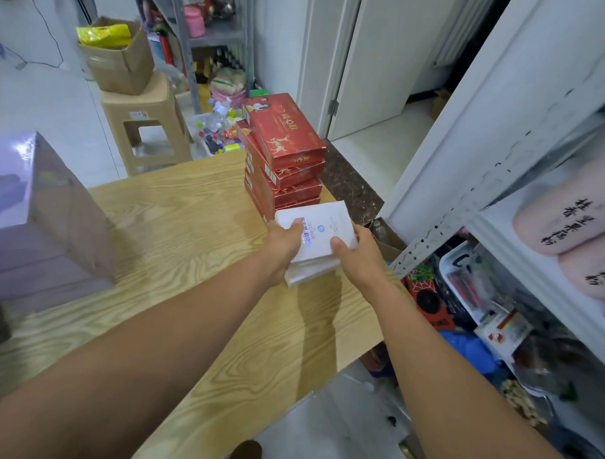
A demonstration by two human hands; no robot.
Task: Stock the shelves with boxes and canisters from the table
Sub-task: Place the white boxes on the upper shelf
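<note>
A small stack of white boxes sits near the right edge of the wooden table. My left hand grips the stack's left side with the thumb on top. My right hand grips its right side the same way. Just behind the white boxes stands a pile of several red boxes. The white shelf unit rises at the right, and pink canisters with black writing lie on one of its shelves.
A large lilac box stands on the table's left part. Beyond the table are a beige plastic stool carrying a cardboard carton, and a metal rack. Clutter fills the lower shelves at the right.
</note>
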